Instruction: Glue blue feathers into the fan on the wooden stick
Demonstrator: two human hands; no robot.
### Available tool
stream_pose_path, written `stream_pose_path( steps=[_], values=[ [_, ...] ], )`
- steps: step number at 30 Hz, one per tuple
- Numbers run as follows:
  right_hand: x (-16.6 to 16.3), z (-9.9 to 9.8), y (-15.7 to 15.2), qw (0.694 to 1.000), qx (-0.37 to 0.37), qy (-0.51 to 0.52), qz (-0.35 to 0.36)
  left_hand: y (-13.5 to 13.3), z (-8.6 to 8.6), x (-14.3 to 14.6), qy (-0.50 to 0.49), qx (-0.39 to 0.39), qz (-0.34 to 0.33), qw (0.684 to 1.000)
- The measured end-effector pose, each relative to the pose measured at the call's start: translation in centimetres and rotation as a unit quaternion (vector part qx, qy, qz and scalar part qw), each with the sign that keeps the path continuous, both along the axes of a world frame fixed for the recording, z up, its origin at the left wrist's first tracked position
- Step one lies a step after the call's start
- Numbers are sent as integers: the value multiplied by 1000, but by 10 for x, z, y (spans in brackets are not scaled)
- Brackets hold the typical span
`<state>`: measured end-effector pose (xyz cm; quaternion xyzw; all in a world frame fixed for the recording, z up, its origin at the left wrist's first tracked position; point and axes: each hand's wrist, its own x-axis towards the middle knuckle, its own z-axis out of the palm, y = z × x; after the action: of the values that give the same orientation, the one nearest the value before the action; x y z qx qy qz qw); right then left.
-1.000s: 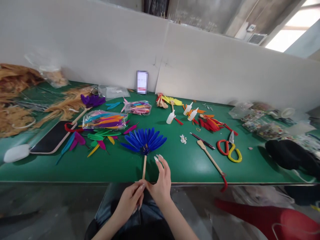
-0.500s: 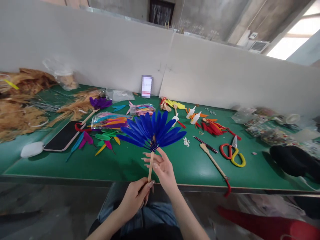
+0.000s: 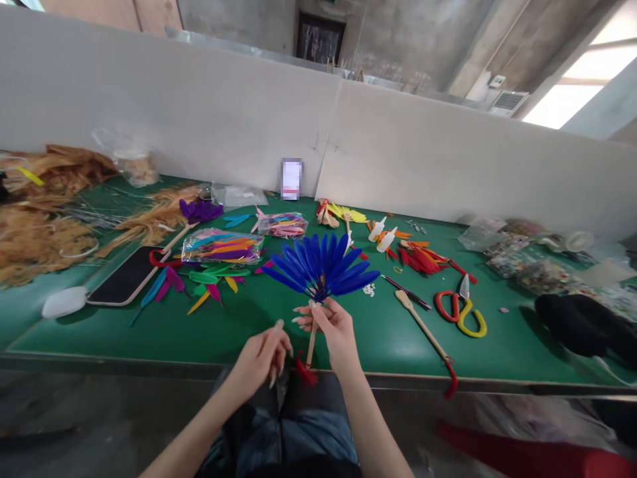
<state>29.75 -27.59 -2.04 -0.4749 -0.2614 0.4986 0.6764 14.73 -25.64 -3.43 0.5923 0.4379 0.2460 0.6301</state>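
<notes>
A fan of blue feathers [image 3: 322, 268] on a thin wooden stick stands up over the near edge of the green table [image 3: 239, 328]. My right hand [image 3: 332, 328] pinches the stick just under the feathers. A red tassel [image 3: 304, 372] hangs at the stick's lower end. My left hand [image 3: 262, 358] hovers just left of the stick's lower end with its fingers loosely curled and nothing visibly in them.
Loose coloured feathers [image 3: 199, 282] and bagged feathers [image 3: 222, 245] lie left of the fan. A dark tablet [image 3: 122, 275] and a white mouse-like object [image 3: 64, 301] sit further left. Red-and-yellow scissors [image 3: 460, 311], a wooden stick with a red tassel [image 3: 425, 330] and glue bottles [image 3: 382, 234] lie to the right.
The fan was raised off the table. My right hand moved up to grip the stick below the feathers, and my left hand let go of the stick's lower end, where a red tassel now shows.
</notes>
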Motion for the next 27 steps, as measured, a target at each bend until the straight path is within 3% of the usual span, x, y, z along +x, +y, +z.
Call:
stream_pose_path(
  steps=[4,8,18,27],
  values=[
    [3,0,-3,1000,-9,2,1,34,15,-1,-44,36,63,996],
    [3,-2,-4,1000,-17,3,6,51,17,13,-62,72,82,992],
    [0,-10,-6,999,-16,17,29,54,15,27,-55,155,172,971],
    [0,-11,-5,999,-31,9,36,52,15,32,-75,162,188,966]
  ],
)
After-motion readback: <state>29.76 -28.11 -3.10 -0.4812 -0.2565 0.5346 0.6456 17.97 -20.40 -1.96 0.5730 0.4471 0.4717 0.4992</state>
